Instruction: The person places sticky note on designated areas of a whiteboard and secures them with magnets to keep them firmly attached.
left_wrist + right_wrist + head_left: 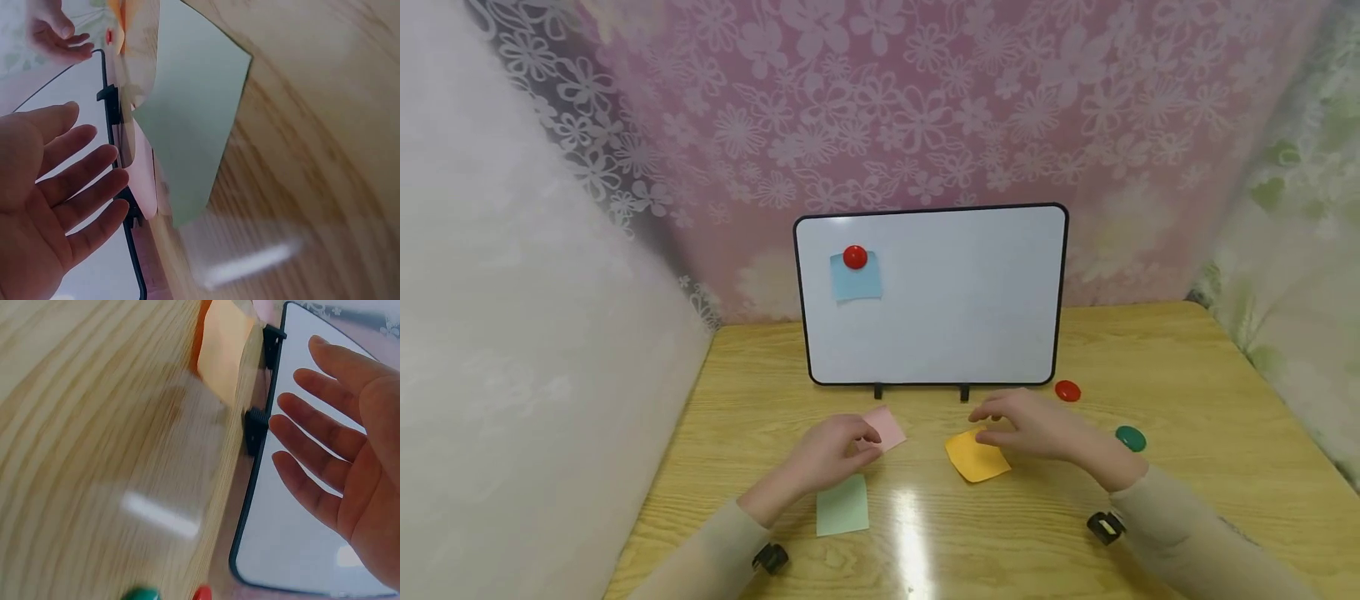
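Note:
My left hand (831,450) hovers with loosely bent, spread fingers and nothing in its grasp. Beyond its fingertips lies a pink sticky note (887,430), partly covered by the hand in the head view, and nearer to me is a pale green sticky note (194,112). My right hand (1026,423), also holding nothing, is over the far right corner of an orange sticky note (976,458); in the right wrist view its fingers (312,437) are apart from the note. A whiteboard (955,300) stands behind both hands, bearing a blue sticky note (856,283) under a red round magnet (855,257).
On the wooden table (745,367), a second red magnet (1067,391) lies by the board's lower right corner, and a green magnet (1131,438) sits farther right, beside my right forearm. Small black feet (965,392) support the board. Patterned cloth walls (880,125) enclose the table.

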The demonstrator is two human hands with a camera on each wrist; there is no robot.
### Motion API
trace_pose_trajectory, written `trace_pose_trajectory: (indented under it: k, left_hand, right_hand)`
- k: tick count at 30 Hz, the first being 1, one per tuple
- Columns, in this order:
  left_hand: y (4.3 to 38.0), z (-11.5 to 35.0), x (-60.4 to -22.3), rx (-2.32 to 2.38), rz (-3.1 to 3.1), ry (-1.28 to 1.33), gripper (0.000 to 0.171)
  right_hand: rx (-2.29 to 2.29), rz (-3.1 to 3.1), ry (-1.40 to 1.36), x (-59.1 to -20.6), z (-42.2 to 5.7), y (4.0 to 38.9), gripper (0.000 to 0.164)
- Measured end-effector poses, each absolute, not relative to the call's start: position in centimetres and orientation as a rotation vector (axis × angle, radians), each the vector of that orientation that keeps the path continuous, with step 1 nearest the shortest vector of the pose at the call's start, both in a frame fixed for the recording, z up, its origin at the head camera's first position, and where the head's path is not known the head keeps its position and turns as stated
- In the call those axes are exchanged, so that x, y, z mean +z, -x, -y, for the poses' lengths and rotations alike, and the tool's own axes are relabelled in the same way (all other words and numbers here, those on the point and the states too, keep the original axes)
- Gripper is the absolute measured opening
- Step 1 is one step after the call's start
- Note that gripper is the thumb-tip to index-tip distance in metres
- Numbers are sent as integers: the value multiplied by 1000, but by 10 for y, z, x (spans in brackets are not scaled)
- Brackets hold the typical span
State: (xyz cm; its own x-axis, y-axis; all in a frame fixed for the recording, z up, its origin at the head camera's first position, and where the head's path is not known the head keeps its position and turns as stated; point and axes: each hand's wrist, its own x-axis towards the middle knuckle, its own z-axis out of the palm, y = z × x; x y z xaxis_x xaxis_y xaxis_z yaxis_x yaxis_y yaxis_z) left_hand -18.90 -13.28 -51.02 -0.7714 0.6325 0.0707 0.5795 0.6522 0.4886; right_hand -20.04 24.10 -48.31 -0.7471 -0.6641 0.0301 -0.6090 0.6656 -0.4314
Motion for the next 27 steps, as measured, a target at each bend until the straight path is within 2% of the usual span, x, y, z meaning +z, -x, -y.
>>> trace_pose_trajectory:
  k: [10,17,27]
  left_hand:
    - [189,149,-510,728,-2715,-1032,22]
    - [191,158,-513,716,-2657,-1100,20]
    - [189,162,-513,946,-2512,-1018,20]
  right_hand:
    - [-639,-2804,854,-483,-285,188,31]
    - [-648,-2870,807,-486,-310,180,28]
    - [-671,-2932,725,-488,-342,171,29]
